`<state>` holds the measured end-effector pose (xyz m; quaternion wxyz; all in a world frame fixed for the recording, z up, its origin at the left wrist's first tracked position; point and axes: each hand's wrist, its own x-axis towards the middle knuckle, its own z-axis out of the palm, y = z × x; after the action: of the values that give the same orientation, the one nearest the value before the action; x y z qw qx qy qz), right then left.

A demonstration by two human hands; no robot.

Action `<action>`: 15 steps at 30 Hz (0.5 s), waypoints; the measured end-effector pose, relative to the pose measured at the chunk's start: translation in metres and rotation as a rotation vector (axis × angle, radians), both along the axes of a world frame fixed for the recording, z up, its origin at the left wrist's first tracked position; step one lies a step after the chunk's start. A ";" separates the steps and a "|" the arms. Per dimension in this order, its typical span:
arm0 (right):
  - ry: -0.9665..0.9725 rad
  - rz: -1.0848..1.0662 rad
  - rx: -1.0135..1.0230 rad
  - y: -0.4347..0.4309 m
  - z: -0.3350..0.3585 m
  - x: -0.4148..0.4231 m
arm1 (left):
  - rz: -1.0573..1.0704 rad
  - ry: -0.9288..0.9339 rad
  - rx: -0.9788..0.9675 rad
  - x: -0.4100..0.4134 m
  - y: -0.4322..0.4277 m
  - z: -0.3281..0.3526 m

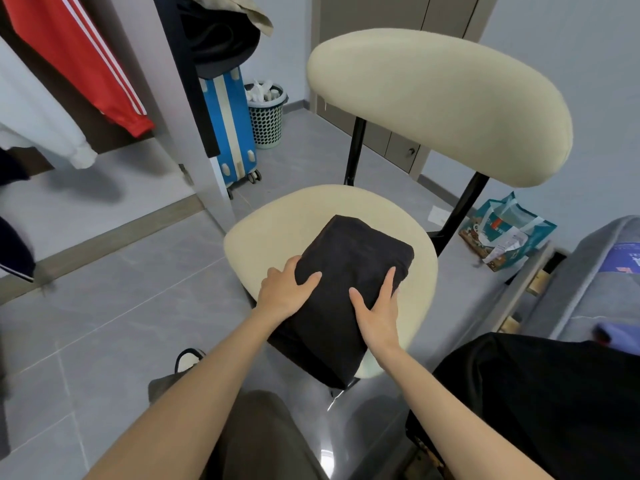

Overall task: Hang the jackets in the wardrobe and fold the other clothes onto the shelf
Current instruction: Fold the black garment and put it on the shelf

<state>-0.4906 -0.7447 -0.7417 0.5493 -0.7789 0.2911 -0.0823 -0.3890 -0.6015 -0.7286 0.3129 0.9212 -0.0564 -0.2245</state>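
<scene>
From the head view: a folded black garment, thick and roughly rectangular, lying on the cream seat of a chair, far end near the middle of the seat, near end jutting past the seat's near edge. Left hand clasping the bundle's left side, thumb laid flat on the top face and pointing right, the other fingers bent over the left edge and down the side. Right hand clasping the right side, thumb spread leftward on top, one finger stretched toward the far end along the right edge, the remaining fingers tucked out of sight under or behind that edge. Garment thus held between the two palms, cloth bulging slightly between the thumbs, far half bare and untouched. Beyond the seat, the chair's cream backrest on black struts. At far left, the open wardrobe with a red jacket with white stripes hanging inside and a white garment beside it on the left. Just right of the wardrobe's side panel, a blue suitcase upright on wheels, and beside it a perforated bin. On the grey tiled floor at right, a teal bag near the chair's leg. At near right, a heap of black cloth.
</scene>
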 end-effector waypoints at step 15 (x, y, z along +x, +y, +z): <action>0.230 0.108 -0.208 -0.026 0.008 0.024 | 0.304 0.007 -0.187 -0.034 0.004 -0.006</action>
<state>-0.4669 -0.7704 -0.7336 0.4324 -0.8505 0.2995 0.0072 -0.4226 -0.5974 -0.7350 0.4275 0.8853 0.0639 -0.1716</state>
